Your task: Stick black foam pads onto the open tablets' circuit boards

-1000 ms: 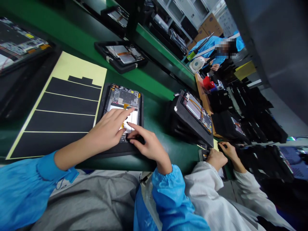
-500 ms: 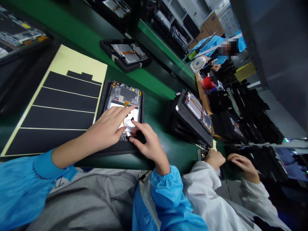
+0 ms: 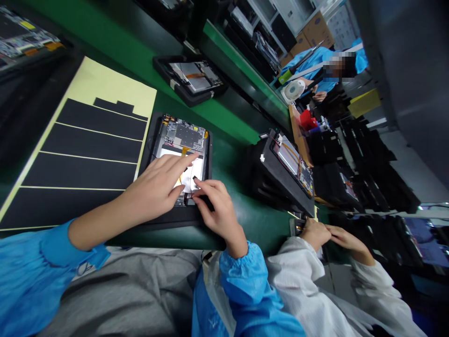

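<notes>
An opened tablet (image 3: 185, 135) with a bare circuit board and a bright silvery lower area lies in a black holder (image 3: 209, 154) in front of me. My left hand (image 3: 156, 185) rests over the silvery area, palm down, fingers stretched out toward the right. At the tablet's lower right edge is my right hand (image 3: 217, 206), thumb and index finger bent close together beside a thin wire and a small black piece. What sits between those fingertips is too small to make out.
Left of the tablet lies a yellow sheet (image 3: 105, 79) with black strips. More opened tablets in black holders sit behind (image 3: 196, 77) and at right on a stack (image 3: 293, 157). A co-worker's hands (image 3: 315, 232) are at the right; another person (image 3: 326, 70) is farther back.
My right thumb and index fingertips have shifted slightly at the tablet's lower edge. My left hand stays nearly in place. The co-worker's two hands have come together.
</notes>
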The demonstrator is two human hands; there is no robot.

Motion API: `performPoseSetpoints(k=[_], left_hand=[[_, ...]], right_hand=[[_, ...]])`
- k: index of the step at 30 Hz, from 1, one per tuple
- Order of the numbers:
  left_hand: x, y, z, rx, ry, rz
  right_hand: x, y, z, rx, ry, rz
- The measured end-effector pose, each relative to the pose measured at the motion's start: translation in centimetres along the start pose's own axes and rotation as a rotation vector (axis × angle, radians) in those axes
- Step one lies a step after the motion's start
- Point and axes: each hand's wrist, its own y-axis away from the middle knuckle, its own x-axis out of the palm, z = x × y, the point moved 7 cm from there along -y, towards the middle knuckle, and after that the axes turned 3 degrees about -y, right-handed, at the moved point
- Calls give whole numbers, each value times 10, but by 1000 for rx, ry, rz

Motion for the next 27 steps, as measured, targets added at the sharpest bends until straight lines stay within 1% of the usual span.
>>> performPoseSetpoints(k=[2,4,6,9,10,12,14,18,20,23,27], left_hand=[[-1,-1,-6,48,11,2],[0,-5,-13,119,30,44],[7,-13,-18,179,35,154],[23,-25,-18,222,19,389],[26,-28,-17,233,20,450],[30,-33,-15,254,34,515],[30,-37,-14,277,43,527],[30,-39,-17,348,16,511],[31,-40,-19,382,-10,489],[35,-42,-20,408,-36,449],[40,-43,-21,423,-71,443]], right_hand=[[0,1,1,-18,29,-5],[0,5,3,-23,73,-27],[1,11,7,-28,137,-58],[-1,23,16,-26,208,-138],[-3,28,19,-17,213,-177],[-6,38,26,7,198,-253],[-3,46,33,30,178,-257],[13,52,42,65,192,-106],[17,53,43,84,194,-74],[19,54,42,99,179,-66],[16,54,44,57,184,-126]])
